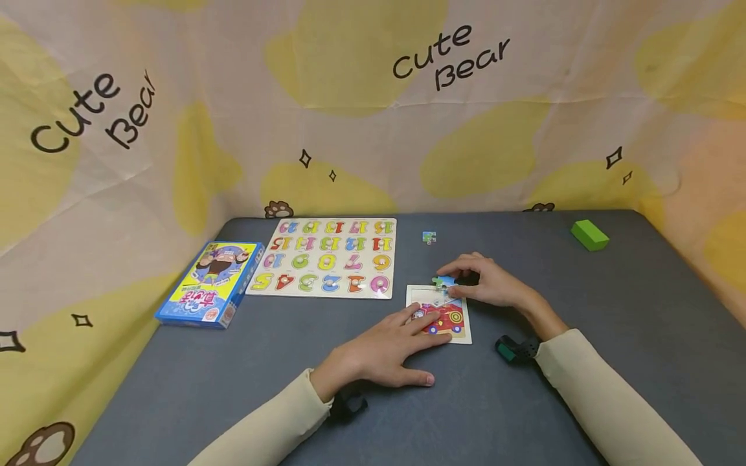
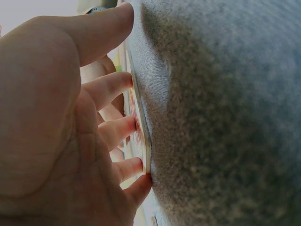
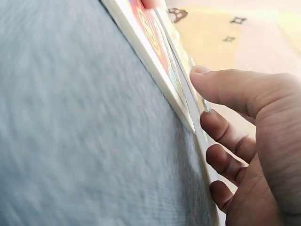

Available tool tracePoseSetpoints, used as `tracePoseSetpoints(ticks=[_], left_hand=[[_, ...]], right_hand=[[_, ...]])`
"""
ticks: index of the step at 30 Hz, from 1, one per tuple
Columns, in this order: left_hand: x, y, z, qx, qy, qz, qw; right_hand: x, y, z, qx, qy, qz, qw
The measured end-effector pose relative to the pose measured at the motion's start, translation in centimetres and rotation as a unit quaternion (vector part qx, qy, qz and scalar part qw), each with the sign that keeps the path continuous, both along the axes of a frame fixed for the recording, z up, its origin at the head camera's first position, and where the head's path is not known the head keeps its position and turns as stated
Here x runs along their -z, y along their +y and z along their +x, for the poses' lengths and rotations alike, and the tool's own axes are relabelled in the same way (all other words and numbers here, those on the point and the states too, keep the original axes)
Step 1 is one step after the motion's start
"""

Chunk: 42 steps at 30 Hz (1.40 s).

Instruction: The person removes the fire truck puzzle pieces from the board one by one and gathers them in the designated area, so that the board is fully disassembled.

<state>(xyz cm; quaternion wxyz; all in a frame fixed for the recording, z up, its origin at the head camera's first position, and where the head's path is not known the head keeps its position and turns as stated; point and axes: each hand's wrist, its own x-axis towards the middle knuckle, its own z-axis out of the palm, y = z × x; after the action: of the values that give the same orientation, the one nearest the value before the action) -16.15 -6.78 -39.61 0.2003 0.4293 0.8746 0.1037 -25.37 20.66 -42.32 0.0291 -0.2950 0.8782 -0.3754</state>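
Observation:
A small jigsaw puzzle board [image 1: 460,335] with a red vehicle picture lies at the middle of the table, its upper part showing bare tray. My left hand [image 1: 387,346] rests its spread fingers on the board's left and lower side, thumb on the tabletop. In the left wrist view those fingertips touch the board's edge and face. My right hand [image 1: 489,281] pinches a blue and green puzzle piece [image 1: 444,282] between thumb and fingers, over the board's top edge. Seen from the right wrist, only a thin edge of that piece shows.
Another puzzle piece [image 1: 429,237] lies farther back. A number board [image 1: 326,253] and a blue and yellow box [image 1: 210,283] lie to the left. A green block [image 1: 590,235] sits at the back right. Printed cloth [image 1: 361,142] hangs behind the table.

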Motion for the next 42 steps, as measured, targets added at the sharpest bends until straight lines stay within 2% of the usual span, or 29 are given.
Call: tracePoseSetpoints(ticks=[8,16,22,31,42], left_hand=[[-0.1,0.0,0.1,-0.008,-0.006,-0.002,1.0],[-0.2,0.2,0.2,-0.003,0.012,0.003,0.9999],[-0.1,0.1,0.3,0.001,0.015,0.01,0.9998],[0.1,0.0,0.2,-0.003,0.001,0.009,1.0],[0.4,0.0,0.0,-0.002,0.012,0.005,0.9999]], right_hand=[[0.5,1.3,-0.8,0.029,-0.002,-0.02,0.9994],[0.5,2.0,-1.8,0.046,0.013,-0.009,0.9988],[0.4,2.2,-3.2,0.074,0.002,-0.005,0.9972],[0.5,2.0,-5.9,0.106,-0.01,0.016,0.9941],[-0.1,1.6,-7.7,0.117,-0.015,0.03,0.9926]])
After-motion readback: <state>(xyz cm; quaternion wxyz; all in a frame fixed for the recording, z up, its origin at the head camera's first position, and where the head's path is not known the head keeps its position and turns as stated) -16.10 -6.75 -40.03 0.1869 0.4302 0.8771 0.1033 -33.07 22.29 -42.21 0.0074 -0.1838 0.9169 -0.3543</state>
